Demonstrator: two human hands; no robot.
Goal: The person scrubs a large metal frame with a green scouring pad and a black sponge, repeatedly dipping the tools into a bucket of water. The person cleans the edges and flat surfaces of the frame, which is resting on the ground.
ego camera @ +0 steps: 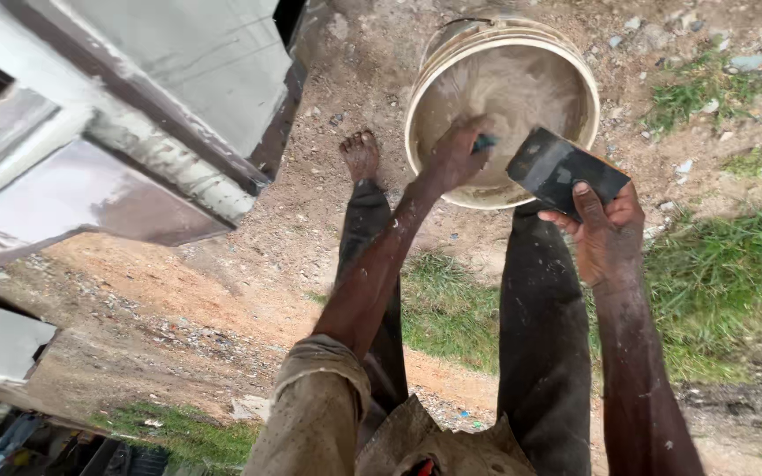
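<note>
A cream plastic bucket (434,84) stands on the dirt ahead of me, holding pale grey paste. My left hand (456,154) reaches over its near rim, fingers closed around a small dark tool (485,141) whose end dips into the bucket; most of the tool is hidden by the hand. To the right, my right hand (608,231) holds a flat dark rectangular board (562,167) by its lower edge, thumb on top, tilted over the bucket's right rim. Both forearms are smeared with dried paste.
A grey-plastered wall with a white window frame (134,150) rises at the left. My bare foot (361,154) and dark trouser legs (540,335) stand on stony dirt. Grass patches (725,264) lie right and between my legs.
</note>
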